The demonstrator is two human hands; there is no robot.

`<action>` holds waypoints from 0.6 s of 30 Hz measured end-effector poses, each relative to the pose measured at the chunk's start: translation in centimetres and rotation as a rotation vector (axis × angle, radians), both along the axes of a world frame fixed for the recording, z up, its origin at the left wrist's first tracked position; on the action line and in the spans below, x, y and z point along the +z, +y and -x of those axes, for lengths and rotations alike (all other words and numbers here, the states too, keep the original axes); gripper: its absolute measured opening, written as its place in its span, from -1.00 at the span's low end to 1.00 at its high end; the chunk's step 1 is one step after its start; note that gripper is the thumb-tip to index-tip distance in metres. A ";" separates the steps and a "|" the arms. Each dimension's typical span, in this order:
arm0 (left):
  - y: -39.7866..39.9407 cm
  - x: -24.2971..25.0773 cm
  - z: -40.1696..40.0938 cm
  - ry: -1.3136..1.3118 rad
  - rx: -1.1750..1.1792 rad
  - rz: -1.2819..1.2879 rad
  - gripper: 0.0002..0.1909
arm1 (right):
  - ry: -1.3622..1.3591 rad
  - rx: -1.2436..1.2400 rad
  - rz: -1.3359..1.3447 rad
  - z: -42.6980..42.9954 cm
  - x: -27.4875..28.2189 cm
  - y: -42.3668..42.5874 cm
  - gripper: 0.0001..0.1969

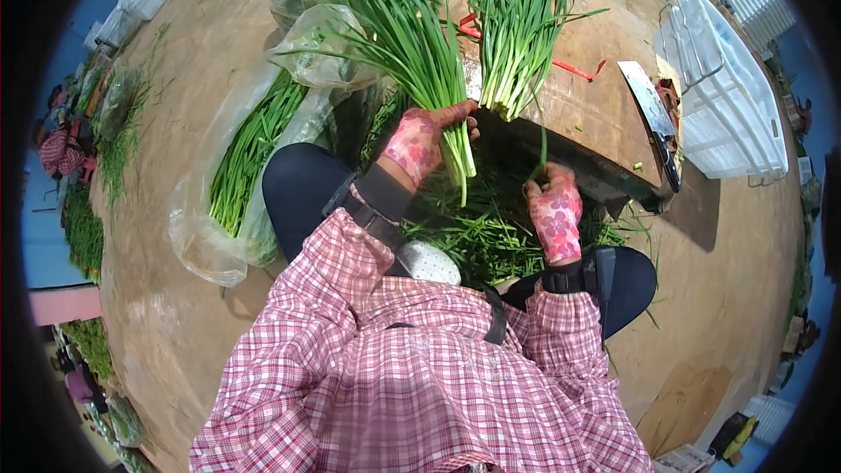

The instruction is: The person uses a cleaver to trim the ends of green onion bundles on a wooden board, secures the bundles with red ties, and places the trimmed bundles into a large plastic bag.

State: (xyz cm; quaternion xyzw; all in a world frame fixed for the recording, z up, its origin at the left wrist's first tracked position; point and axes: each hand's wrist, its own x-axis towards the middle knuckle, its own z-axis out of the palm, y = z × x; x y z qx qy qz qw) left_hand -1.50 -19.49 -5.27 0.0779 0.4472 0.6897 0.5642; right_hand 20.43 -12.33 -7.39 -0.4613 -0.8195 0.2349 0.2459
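In a pink floral glove, my left hand [417, 144] grips a bunch of garlic chives [430, 72] by the pale stem ends, leaves fanning up and left. My right hand [557, 213], gloved alike, pinches a single green blade [544, 144] over the trimmings on the floor. Beyond the hands, a second bunch of chives [519, 39] lies on a wooden board [591, 105], its pale ends towards me. Red ties [579, 69] lie beside it. A cleaver [647, 102] with a black handle rests along the board's right edge.
Loose green trimmings [486, 236] cover the floor between my knees. Left of my knee, a clear plastic bag [210, 246] holds more chives [256, 144]. White plastic crates [729, 85] stand at right. At the far left, a person [62, 151] sits near more greens.
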 end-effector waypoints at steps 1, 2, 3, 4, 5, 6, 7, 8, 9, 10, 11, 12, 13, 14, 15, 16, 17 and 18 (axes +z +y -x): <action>-0.3 0.7 -0.2 0.054 -0.023 0.016 -0.69 | 0.107 0.053 -0.123 0.7 1.6 0.0 -0.81; -0.4 -0.5 0.0 0.050 -0.026 0.020 -0.69 | 0.258 0.054 0.214 2.1 4.3 -0.7 -0.82; -0.5 -2.5 0.4 0.222 -0.080 -0.103 -0.64 | 0.407 0.053 0.552 3.7 6.5 -1.5 -0.81; -0.5 -3.6 0.6 0.394 -0.135 -0.229 -0.59 | 0.416 0.104 0.662 4.9 7.3 -2.0 -0.82; -0.3 -3.0 0.3 0.389 -0.143 -0.234 -0.59 | 0.426 0.148 0.765 5.7 7.7 -1.9 -0.82; -0.6 -1.9 -0.2 0.108 -0.212 -0.249 -0.54 | 0.452 0.145 0.800 6.5 6.6 -1.7 -0.83; -0.6 -1.2 -0.5 -0.175 -0.279 -0.260 -0.48 | 0.471 0.122 0.776 6.8 6.0 -1.7 -0.82; -0.2 -1.7 -0.6 -0.253 -0.267 -0.273 -0.44 | 0.457 0.100 0.817 6.6 5.7 -1.5 -0.83; -0.2 -1.5 -0.6 -0.252 -0.260 -0.272 -0.44 | 0.439 0.083 0.862 6.5 5.8 -1.6 -0.83; -0.3 -1.3 -0.6 -0.324 -0.249 -0.287 -0.46 | 0.436 0.089 0.865 6.6 5.9 -1.7 -0.83; -0.5 -1.1 -0.6 -0.397 -0.238 -0.301 -0.47 | 0.418 0.116 0.818 6.7 5.9 -1.8 -0.84; -0.5 -1.1 -0.5 -0.426 -0.240 -0.303 -0.48 | 0.402 0.136 0.767 6.7 5.9 -1.8 -0.84; -0.5 -1.1 -0.6 -0.427 -0.242 -0.303 -0.48 | 0.402 0.134 0.766 6.7 5.4 -1.6 -0.84; -0.5 -1.0 -0.7 -0.463 -0.244 -0.318 -0.48 | 0.387 0.141 0.702 6.6 4.4 -1.4 -0.84; -0.6 -1.0 -0.8 -0.498 -0.243 -0.334 -0.48 | 0.370 0.151 0.639 6.8 4.3 -1.4 -0.83; -0.7 -0.8 -0.8 -0.435 -0.220 -0.284 -0.49 | 0.449 0.114 0.803 6.7 5.0 -1.4 -0.83; -0.8 -0.8 -1.0 -0.433 -0.220 -0.286 -0.49 | 0.450 0.116 0.802 6.8 4.8 -1.5 -0.83; -0.9 -0.7 -1.4 -0.380 -0.198 -0.262 -0.49 | 0.393 0.141 0.686 6.8 4.4 -1.5 -0.83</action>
